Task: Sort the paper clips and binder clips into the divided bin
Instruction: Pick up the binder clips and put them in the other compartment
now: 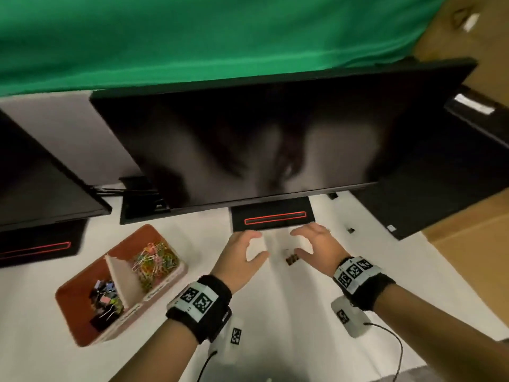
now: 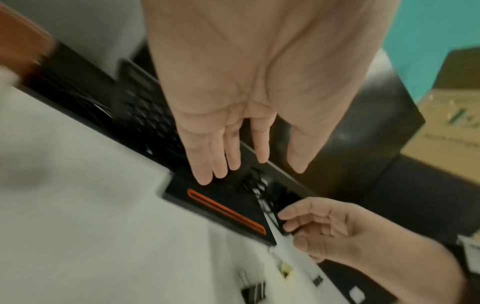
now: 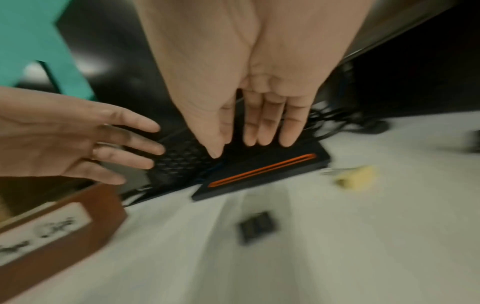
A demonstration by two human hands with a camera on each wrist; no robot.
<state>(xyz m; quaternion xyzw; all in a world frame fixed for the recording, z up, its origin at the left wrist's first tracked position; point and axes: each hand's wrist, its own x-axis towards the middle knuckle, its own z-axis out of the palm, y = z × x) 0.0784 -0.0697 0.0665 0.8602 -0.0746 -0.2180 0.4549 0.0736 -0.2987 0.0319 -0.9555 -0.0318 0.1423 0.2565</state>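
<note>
Above the counter (image 1: 275,312), left hand (image 1: 242,255) and right hand (image 1: 316,244) are held empty, fingers spread; binder clip (image 1: 292,259) at 6 o'clock.

I see dim, even indoor light with soft shadows. The head view bends straight lines toward its edges, and the monitor screen (image 1: 261,139) carries a hazy reflection. Both wrist views are smeared by motion blur: the table cloth (image 3: 311,257) and a black binder clip (image 3: 257,226) look soft.
</note>
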